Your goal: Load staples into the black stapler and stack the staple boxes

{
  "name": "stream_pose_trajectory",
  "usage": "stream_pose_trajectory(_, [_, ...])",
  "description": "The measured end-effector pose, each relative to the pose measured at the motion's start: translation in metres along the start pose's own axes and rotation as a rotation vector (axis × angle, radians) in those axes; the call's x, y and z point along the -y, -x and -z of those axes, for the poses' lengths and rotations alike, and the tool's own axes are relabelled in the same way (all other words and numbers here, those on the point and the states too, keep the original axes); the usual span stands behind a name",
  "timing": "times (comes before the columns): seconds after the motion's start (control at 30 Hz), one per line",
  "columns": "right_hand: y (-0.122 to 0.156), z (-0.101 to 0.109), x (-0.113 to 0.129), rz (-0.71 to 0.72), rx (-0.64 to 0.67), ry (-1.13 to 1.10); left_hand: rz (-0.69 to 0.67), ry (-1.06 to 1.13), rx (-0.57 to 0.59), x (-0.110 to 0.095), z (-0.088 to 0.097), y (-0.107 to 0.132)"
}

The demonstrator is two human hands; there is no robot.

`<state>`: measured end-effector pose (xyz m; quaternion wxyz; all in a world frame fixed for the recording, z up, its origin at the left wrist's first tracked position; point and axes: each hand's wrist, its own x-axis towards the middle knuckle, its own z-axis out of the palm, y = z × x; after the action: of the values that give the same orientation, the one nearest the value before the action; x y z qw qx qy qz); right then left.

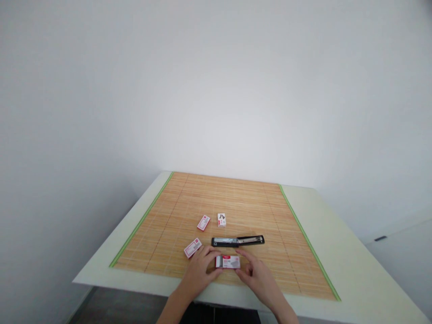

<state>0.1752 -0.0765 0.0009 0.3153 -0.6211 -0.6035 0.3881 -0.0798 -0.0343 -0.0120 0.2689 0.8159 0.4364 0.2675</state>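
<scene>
A small white and red staple box [231, 262] lies near the front of the bamboo mat, with a greyish strip at its left end. The thumb and index finger of my left hand [200, 267] pinch that left end. At the opposite end, the thumb and index finger of my right hand [256, 274] hold the box's corners. Just beyond my fingers lies a black stapler [238, 241], unfolded flat with its metal channel facing up. Another red and white box [193, 248] sits beside my left hand's knuckles, close to or touching them.
Farther back on the bamboo mat [232, 193] are a tilted red and white box [204, 222] and a white box with a dark picture [221, 220]. The mat has green edging and covers much of a white table [337, 243], which stands against a white wall [229, 90].
</scene>
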Motion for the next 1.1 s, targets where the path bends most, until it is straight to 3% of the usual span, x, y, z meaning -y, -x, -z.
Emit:
stream_pose_trajectory(0.17, [-0.011,-0.005,0.015,0.095,0.047,0.287,0.016,0.003,-0.046,-0.003,0.008,0.005])
stream_pose_trajectory(0.37, [-0.016,0.005,0.013,0.073,0.085,0.33,0.026,-0.041,-0.095,-0.002,0.008,0.007])
stream_pose_trajectory(0.63, [-0.026,-0.002,0.033,0.108,0.005,0.128,0.061,-0.146,-0.223,0.001,-0.009,0.007])
stream_pose_trajectory(0.83, [-0.045,-0.024,0.042,0.139,-0.016,0.12,0.026,-0.21,-0.199,0.005,-0.018,0.004])
stream_pose_trajectory(1.0, [-0.06,-0.053,0.03,-0.025,-0.043,-0.207,0.037,-0.221,-0.185,0.004,-0.017,0.005])
stream_pose_trajectory(1.1, [-0.066,-0.067,0.024,-0.067,-0.071,-0.249,0.041,-0.217,-0.17,0.002,-0.016,0.006])
